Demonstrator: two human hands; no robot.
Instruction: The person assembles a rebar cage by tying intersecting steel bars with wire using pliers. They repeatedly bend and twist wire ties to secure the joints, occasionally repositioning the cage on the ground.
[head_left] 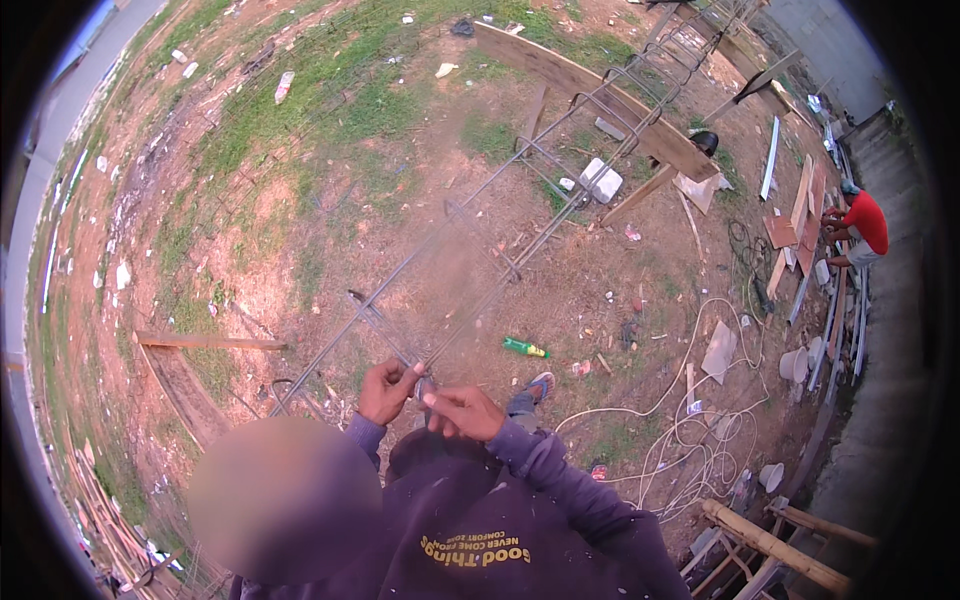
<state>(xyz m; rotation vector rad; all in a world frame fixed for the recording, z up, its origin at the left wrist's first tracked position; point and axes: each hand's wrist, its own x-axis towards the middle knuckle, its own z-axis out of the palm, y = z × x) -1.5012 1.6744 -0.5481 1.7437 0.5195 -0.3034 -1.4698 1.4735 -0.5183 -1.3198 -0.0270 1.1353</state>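
At the near end of a long steel bar cage (514, 271), low in the middle of the view, both of the person's bare hands come together, just in front of a dark purple hoodie (560, 500). The left hand (388, 393) has its thumb and forefinger closed on the cage's corner, the remaining fingers folded beneath; the right hand (468, 412) lies just beside it, fingers curled, thumb and forefinger pinched on the same end. Exactly which bit of bar or wire sits between the fingertips is too small to tell. From the hands the cage runs away toward the upper right, its cross-ties spaced along it, and crosses a raised wooden plank (545, 70). Under that far stretch a white block (601, 181) lies on the ground, while a green bottle (525, 347) lies nearer, to the right of the hands. Beyond a sandalled foot (542, 387), pale cable (625, 410) spreads in loose loops over the bare earth. Farther right, well apart from the cage, a co-worker in a red shirt (867, 222) bends beside boards (804, 195) near a grey wall (885, 400). Another wooden support (205, 342) stands at lower left, and bamboo poles (775, 548) fill the lower right corner.
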